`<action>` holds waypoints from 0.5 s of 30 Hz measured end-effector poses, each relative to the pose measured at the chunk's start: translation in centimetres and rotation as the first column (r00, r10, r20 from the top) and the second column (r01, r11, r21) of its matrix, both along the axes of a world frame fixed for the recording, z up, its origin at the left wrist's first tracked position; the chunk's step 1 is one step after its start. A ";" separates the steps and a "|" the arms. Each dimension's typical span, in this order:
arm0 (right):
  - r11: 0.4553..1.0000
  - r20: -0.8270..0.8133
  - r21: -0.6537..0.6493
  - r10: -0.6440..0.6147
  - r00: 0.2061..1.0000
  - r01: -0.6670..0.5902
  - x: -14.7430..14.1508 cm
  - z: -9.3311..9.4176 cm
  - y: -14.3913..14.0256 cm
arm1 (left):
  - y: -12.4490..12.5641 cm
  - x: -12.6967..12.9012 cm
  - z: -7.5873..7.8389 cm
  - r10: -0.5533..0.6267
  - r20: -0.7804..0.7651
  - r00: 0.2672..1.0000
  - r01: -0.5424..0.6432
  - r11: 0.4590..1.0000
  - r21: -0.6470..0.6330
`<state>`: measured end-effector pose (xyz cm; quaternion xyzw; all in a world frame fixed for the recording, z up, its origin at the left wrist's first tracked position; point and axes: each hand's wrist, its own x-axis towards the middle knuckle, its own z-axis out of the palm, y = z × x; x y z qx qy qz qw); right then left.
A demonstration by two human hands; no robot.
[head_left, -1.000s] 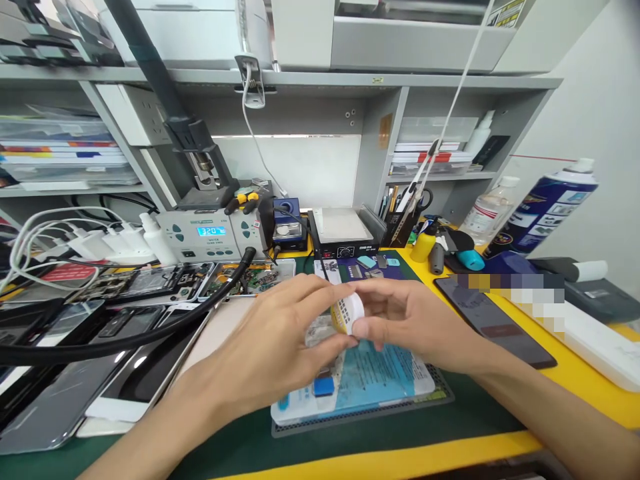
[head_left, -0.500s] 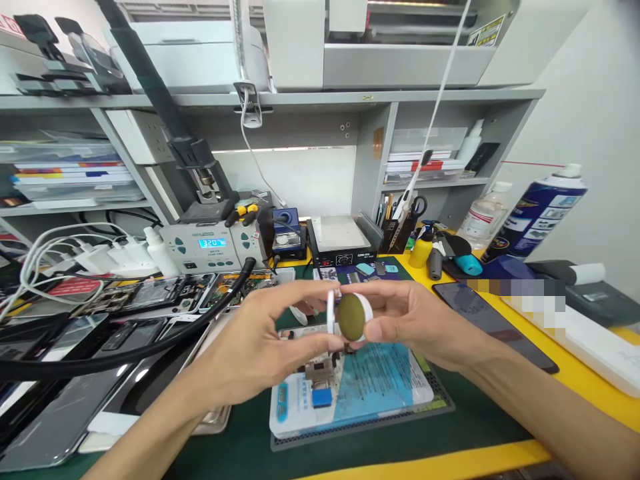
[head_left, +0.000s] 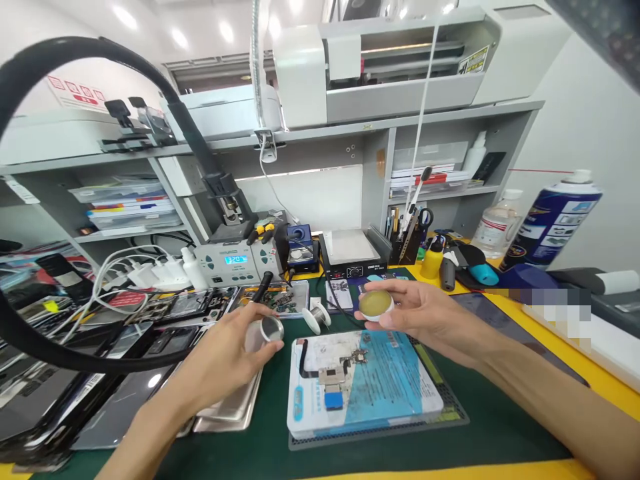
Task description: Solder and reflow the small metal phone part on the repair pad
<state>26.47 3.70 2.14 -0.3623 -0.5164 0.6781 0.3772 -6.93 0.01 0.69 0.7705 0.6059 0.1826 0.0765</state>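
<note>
Your right hand [head_left: 425,313] grips the opened round white tin of yellow-green paste [head_left: 375,305]; your left hand [head_left: 227,353], left of it, pinches its silver lid [head_left: 271,328]. Set that lid down next.

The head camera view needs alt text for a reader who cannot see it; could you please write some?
Over a cluttered repair bench, the right hand holds an open round tin of yellowish paste, while the left hand holds its metal lid. Below them a blue-and-white work pad with a small circuit board lies on the green mat.
</note>
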 end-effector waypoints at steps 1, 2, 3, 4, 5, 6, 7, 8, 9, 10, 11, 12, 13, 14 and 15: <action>1.000 -0.017 0.008 -0.004 1.000 0.004 -0.1 0.0 -0.1 | 0.1 0.2 -0.4 -0.004 -0.061 0.998 0.005 1.000 0.027; 1.000 -0.030 0.020 -0.004 1.000 0.005 -0.1 -0.1 -0.2 | 0.3 0.5 -0.6 -0.006 -0.094 0.996 0.010 0.999 0.047; 0.999 -0.036 0.032 -0.002 0.999 0.003 -0.1 -0.1 -0.2 | 0.6 0.7 -0.8 -0.013 -0.116 0.993 0.020 0.998 0.060; 0.999 -0.039 0.044 0.002 0.999 0.000 -0.1 -0.1 -0.3 | 0.9 0.9 -0.9 -0.020 -0.132 0.991 0.029 0.997 0.072; 0.999 -0.038 0.053 0.004 0.999 -0.002 -0.1 -0.2 -0.3 | 1.2 1.1 -1.0 -0.028 -0.145 0.989 0.040 0.996 0.080; 0.998 -0.036 0.059 0.007 0.999 -0.005 -0.1 -0.2 -0.3 | 1.5 1.3 -1.0 -0.038 -0.163 0.986 0.054 0.994 0.092; 0.998 -0.036 0.064 0.007 0.999 -0.005 -0.1 -0.2 -0.3 | 1.8 1.5 -1.1 -0.048 -0.181 0.982 0.067 0.992 0.105; 0.998 -0.037 0.066 0.007 0.999 -0.004 0.0 -0.2 -0.3 | 2.1 1.7 -1.1 -0.056 -0.199 0.978 0.080 0.990 0.116; 0.998 -0.038 0.068 0.006 0.999 -0.003 0.0 -0.2 -0.3 | 2.4 1.8 -1.2 -0.061 -0.218 0.974 0.091 0.988 0.127; 0.998 -0.041 0.069 0.006 0.999 -0.003 0.0 -0.2 -0.3 | 2.6 1.9 -1.2 -0.066 -0.235 0.970 0.099 0.986 0.134; 0.997 -0.044 0.071 0.007 0.999 -0.004 0.1 -0.2 -0.3 | 2.8 2.0 -1.3 -0.067 -0.252 0.965 0.105 0.985 0.139; 0.997 -0.047 0.072 0.010 0.999 -0.006 0.1 -0.2 -0.4 | 3.0 2.0 -1.4 -0.065 -0.268 0.961 0.107 0.984 0.142; 0.997 -0.048 0.073 0.013 0.999 -0.009 0.1 -0.2 -0.4 | 3.2 2.0 -1.5 -0.063 -0.281 0.958 0.106 0.984 0.143; 0.997 -0.049 0.073 0.017 0.999 -0.013 0.1 -0.2 -0.4 | 3.3 2.1 -1.6 -0.059 -0.292 0.955 0.105 0.984 0.143; 0.997 -0.049 0.074 0.020 0.999 -0.016 0.1 -0.2 -0.5 | 3.4 2.1 -1.6 -0.057 -0.301 0.952 0.104 0.984 0.142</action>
